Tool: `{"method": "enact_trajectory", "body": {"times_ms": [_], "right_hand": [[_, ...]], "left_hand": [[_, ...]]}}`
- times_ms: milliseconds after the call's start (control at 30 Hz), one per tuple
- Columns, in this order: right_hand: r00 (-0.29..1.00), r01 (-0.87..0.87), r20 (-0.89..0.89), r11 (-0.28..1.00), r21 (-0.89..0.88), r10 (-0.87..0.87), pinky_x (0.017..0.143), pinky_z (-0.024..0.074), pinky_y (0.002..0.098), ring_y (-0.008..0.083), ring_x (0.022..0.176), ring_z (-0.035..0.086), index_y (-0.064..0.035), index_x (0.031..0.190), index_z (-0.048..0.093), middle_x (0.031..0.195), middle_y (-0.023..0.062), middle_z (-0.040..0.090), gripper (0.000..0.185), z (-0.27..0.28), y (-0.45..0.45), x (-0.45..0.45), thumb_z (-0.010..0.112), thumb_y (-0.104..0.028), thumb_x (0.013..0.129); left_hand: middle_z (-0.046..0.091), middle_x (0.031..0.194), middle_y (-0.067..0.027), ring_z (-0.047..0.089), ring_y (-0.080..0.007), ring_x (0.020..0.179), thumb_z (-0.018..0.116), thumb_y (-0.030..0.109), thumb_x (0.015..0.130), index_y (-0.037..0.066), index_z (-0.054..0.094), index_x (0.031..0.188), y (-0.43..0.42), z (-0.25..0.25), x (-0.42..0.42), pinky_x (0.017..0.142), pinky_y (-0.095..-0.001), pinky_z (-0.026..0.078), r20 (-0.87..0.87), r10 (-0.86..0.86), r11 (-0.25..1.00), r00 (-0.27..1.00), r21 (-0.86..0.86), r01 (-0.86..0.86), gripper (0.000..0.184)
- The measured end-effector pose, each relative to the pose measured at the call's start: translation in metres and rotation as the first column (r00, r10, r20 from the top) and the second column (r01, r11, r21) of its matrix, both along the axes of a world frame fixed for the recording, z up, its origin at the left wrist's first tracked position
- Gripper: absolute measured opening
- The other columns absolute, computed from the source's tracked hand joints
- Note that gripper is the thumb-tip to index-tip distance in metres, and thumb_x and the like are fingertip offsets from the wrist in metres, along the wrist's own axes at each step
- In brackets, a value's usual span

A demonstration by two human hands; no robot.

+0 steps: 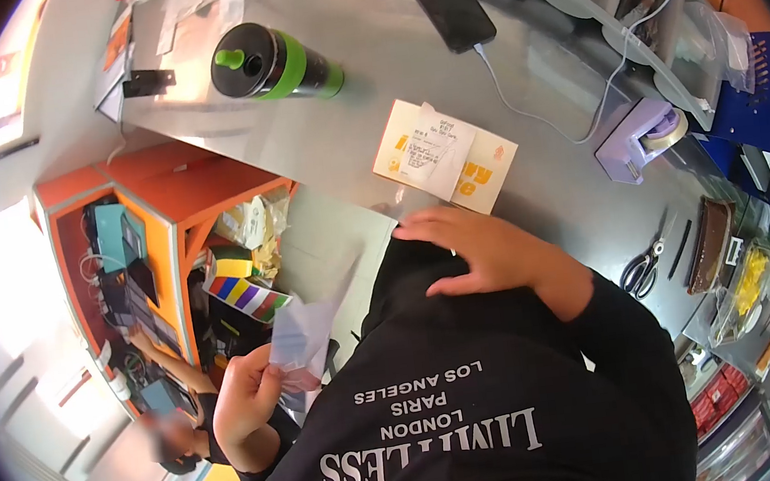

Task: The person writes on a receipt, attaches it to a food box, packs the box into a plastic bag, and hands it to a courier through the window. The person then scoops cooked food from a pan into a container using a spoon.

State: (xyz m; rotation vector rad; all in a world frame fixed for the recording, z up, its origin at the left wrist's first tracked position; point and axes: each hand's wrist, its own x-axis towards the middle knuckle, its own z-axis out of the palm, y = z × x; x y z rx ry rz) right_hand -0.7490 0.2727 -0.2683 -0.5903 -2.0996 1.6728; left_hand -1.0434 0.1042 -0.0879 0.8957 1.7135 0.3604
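Grey surface (317,144) carries the white box (495,159) slantwise, just ahead of the nearer right hand (488,246), loosely spread, while the left hand (245,391) pinches a translucent sheet (299,334) beyond the edge.

A smooth grey table (374,61) with soft, blurred reflections spans the upper middle and right of the frame, its edge slanting down from the upper left. Crumpled clear plastic (211,2) lies toward the upper left, above a black-and-green tumbler (296,68) standing upright. At the top, right of centre, a dark-screened phone (451,7) lies plugged into a white cable (573,142) that loops rightward. Just above the frame's centre sits a white box (496,154) with yellow-orange lettering, a printed slip (435,154) on its top. Right of it stands a lavender tape dispenser (623,149); below that, scissors (641,274) lie beside a brown case (712,243).
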Motion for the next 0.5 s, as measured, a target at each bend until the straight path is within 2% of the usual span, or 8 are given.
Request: {"method": "enact_trajectory", "body": {"times_ms": [100, 133, 200, 267, 300, 400, 467, 500], "right_hand": [[0.990, -0.061, -0.117, 0.990, 0.124, 0.076, 0.097, 0.0480, 0.0418, 0.0276, 0.117, 0.060, -0.0112, 0.122, 0.064, 0.126, 0.0096, 0.063, 0.042, -0.021, -0.017, -0.046, 0.076, -0.024, 0.084], [0.977, -0.144, -0.122, 0.963, 0.229, 0.176, 0.099, 0.0472, 0.0408, 0.0286, 0.121, 0.058, -0.0095, 0.120, 0.065, 0.129, 0.0107, 0.062, 0.042, -0.036, -0.023, -0.059, 0.077, -0.024, 0.082], [0.956, -0.217, -0.115, 0.914, 0.341, 0.270, 0.100, 0.0465, 0.0398, 0.0295, 0.125, 0.056, -0.0077, 0.118, 0.066, 0.132, 0.0118, 0.061, 0.042, -0.043, -0.019, -0.069, 0.078, -0.024, 0.081], [0.862, -0.502, -0.060, 0.864, 0.036, 0.503, 0.100, 0.0471, 0.0400, 0.0339, 0.123, 0.057, -0.0128, 0.116, 0.068, 0.120, 0.0175, 0.065, 0.036, -0.044, -0.005, -0.075, 0.074, -0.031, 0.085], [0.860, -0.506, -0.058, 0.862, 0.043, 0.507, 0.100, 0.0471, 0.0400, 0.0339, 0.123, 0.057, -0.0128, 0.116, 0.068, 0.120, 0.0175, 0.065, 0.036, -0.026, 0.010, -0.073, 0.074, -0.031, 0.085], [0.684, -0.593, 0.039, 0.587, -0.551, 0.728, 0.105, 0.0443, 0.0430, 0.0352, 0.122, 0.058, -0.0062, 0.107, 0.069, 0.121, 0.0197, 0.067, 0.023, 0.011, 0.036, -0.055, 0.057, -0.025, 0.098], [0.643, -0.765, -0.751, 0.171, -0.621, 0.152, 0.105, 0.0448, 0.0426, 0.0299, 0.119, 0.060, -0.0062, 0.108, 0.070, 0.113, 0.0189, 0.070, 0.042, -0.028, 0.021, -0.050, 0.038, -0.033, 0.108], [0.681, -0.731, -0.717, -0.189, -0.656, -0.147, 0.109, 0.0426, 0.0407, 0.0271, 0.126, 0.056, -0.0042, 0.112, 0.071, 0.124, 0.0218, 0.065, 0.058, -0.023, 0.018, -0.047, 0.026, -0.041, 0.110]], "left_hand": [[0.070, 0.073, -0.0166, 0.068, -0.0264, 0.062, 0.051, 0.017, 0.097, -0.007, 0.060, 0.097, -0.033, -0.010, -0.013, 0.061, -0.0322, 0.057, 0.231, -0.006, 0.937, 0.973, 0.341, -0.076, 0.026], [0.067, 0.069, -0.0208, 0.066, -0.0308, 0.057, 0.057, 0.031, 0.098, -0.008, 0.057, 0.102, -0.042, -0.003, -0.002, 0.056, -0.0364, 0.056, 0.339, 0.193, 0.902, 0.921, 0.309, -0.302, 0.039], [0.071, 0.072, -0.0170, 0.068, -0.0243, 0.060, 0.050, 0.038, 0.102, -0.001, 0.061, 0.091, -0.055, 0.005, -0.014, 0.060, -0.0296, 0.053, 0.305, 0.153, 0.906, 0.940, 0.336, -0.256, 0.042], [0.069, 0.069, -0.0173, 0.065, -0.0238, 0.055, 0.053, 0.044, 0.101, -0.002, 0.060, 0.095, -0.071, 0.003, -0.031, 0.056, -0.0293, 0.050, 0.200, 0.262, 0.869, 0.944, 0.376, -0.321, 0.046], [0.068, 0.066, -0.0147, 0.063, -0.0217, 0.053, 0.053, 0.047, 0.101, -0.003, 0.059, 0.103, -0.069, 0.002, -0.034, 0.053, -0.0287, 0.048, 0.107, 0.317, 0.853, 0.942, 0.403, -0.332, 0.051], [0.064, 0.075, -0.0043, 0.056, -0.0111, 0.054, 0.050, 0.035, 0.104, -0.002, 0.058, 0.116, -0.093, -0.016, -0.066, 0.053, -0.0268, 0.048, -0.204, 0.560, 0.774, 0.803, 0.475, -0.419, 0.040], [0.063, 0.076, -0.0027, 0.056, -0.0095, 0.057, 0.048, 0.029, 0.104, -0.001, 0.058, 0.116, -0.101, -0.023, -0.078, 0.054, -0.0256, 0.048, -0.179, 0.608, 0.754, 0.773, 0.433, -0.493, 0.034], [0.062, 0.077, -0.0018, 0.056, -0.0087, 0.058, 0.047, 0.027, 0.104, 0.000, 0.059, 0.116, -0.102, -0.030, -0.081, 0.054, -0.0250, 0.048, -0.164, 0.631, 0.741, 0.758, 0.415, -0.527, 0.031]]}}
